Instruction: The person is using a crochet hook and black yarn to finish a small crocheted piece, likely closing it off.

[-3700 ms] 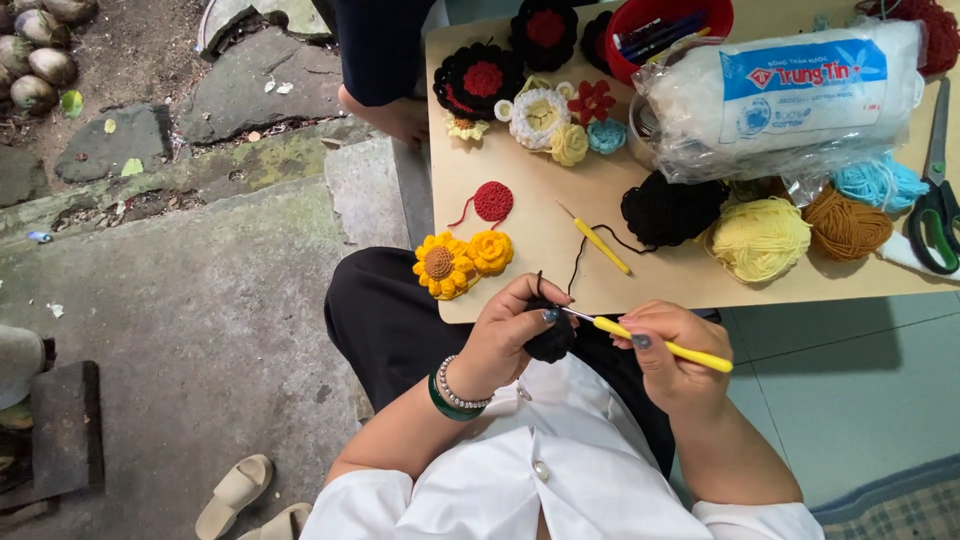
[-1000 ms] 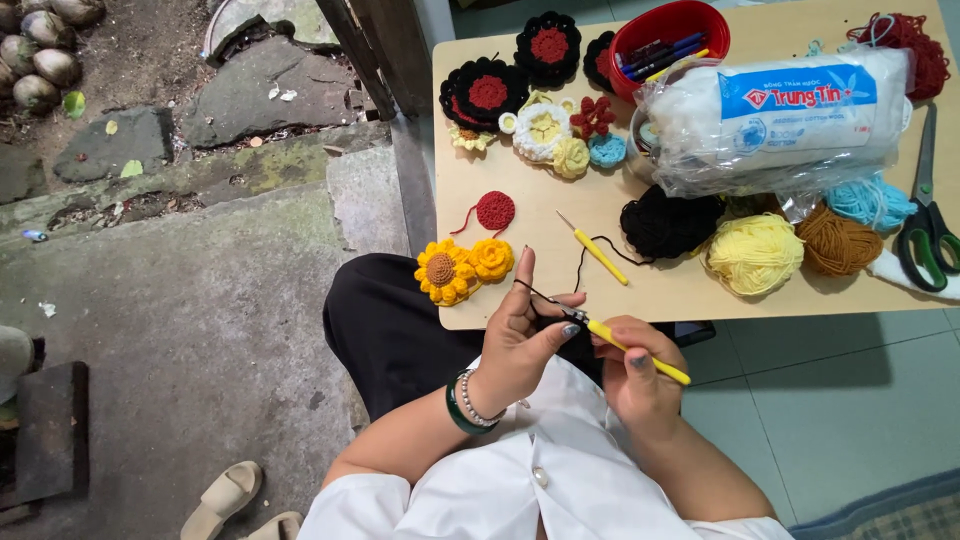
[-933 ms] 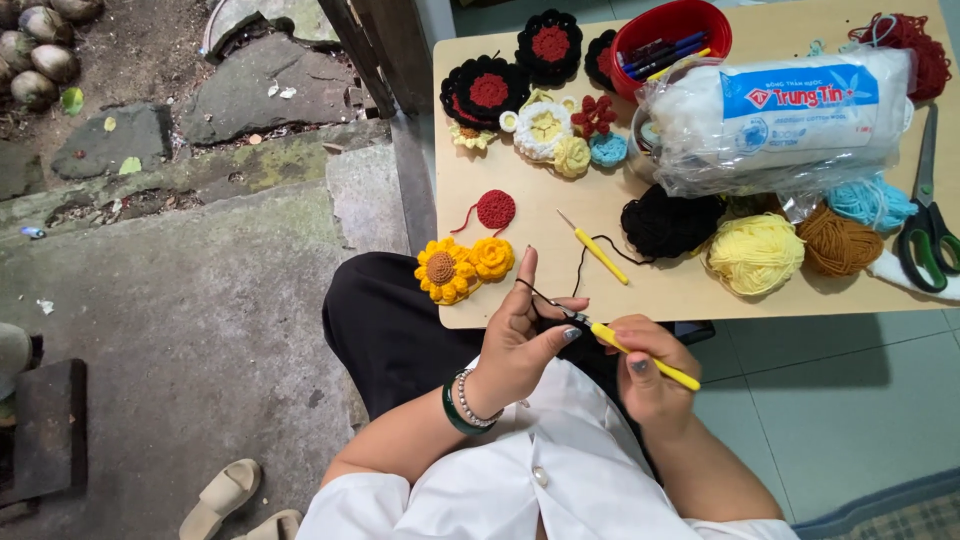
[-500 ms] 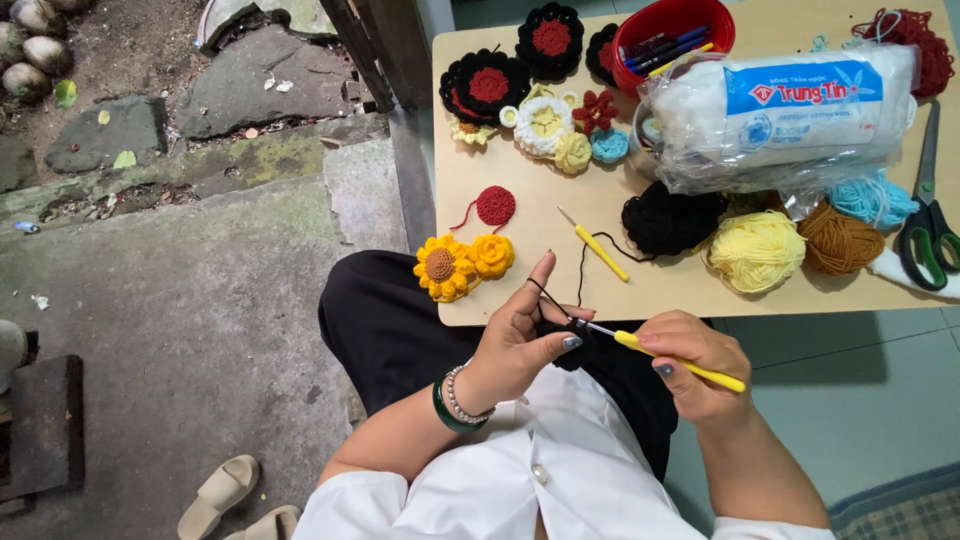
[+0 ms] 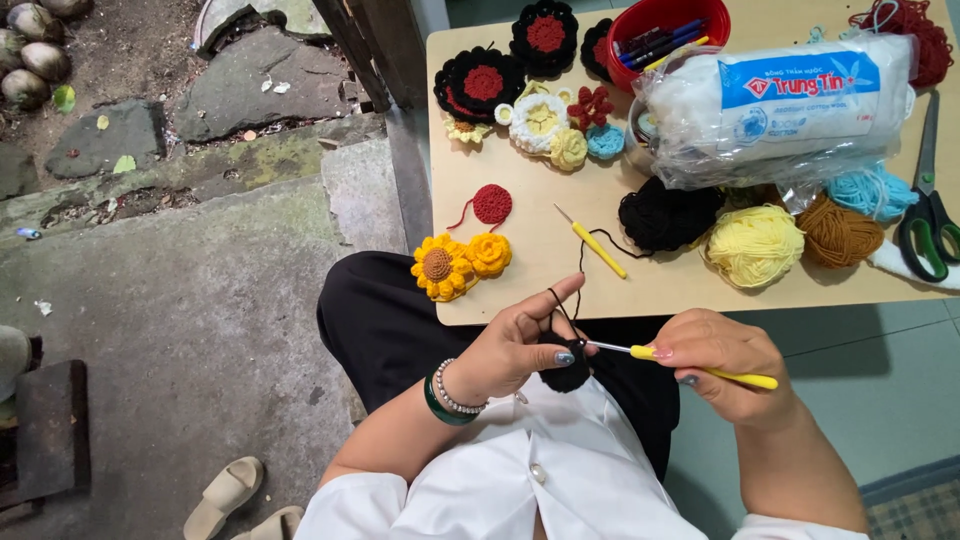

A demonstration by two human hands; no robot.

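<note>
Wooden surface (image 5: 540, 275) above the grip holds finished flowers (image 5: 460, 264); left hand (image 5: 520, 345) pinches a small black crochet piece (image 5: 568, 372) (barely begun); right hand (image 5: 725, 360) grips the yellow hook (image 5: 690, 366).

Light wooden table (image 5: 530, 270), top right of view. Far edge: black-and-red crochet rounds (image 5: 483, 82), red tub (image 5: 662, 22) of pens, dark red yarn (image 5: 905, 25) at far right. Middle: clear bag of white stuffing (image 5: 775, 105), small cream, red and blue crochet flowers (image 5: 560, 125) to its left. Below the bag: black yarn ball (image 5: 665, 215), pale yellow ball (image 5: 755, 243), brown ball (image 5: 838, 230), light blue yarn (image 5: 868, 190). Right edge: green-handled scissors (image 5: 930, 215). Near left corner: yellow crochet sunflowers (image 5: 455, 265); red crochet disc (image 5: 491, 204) just beyond; spare yellow-handled hook (image 5: 592, 242) beside.
</note>
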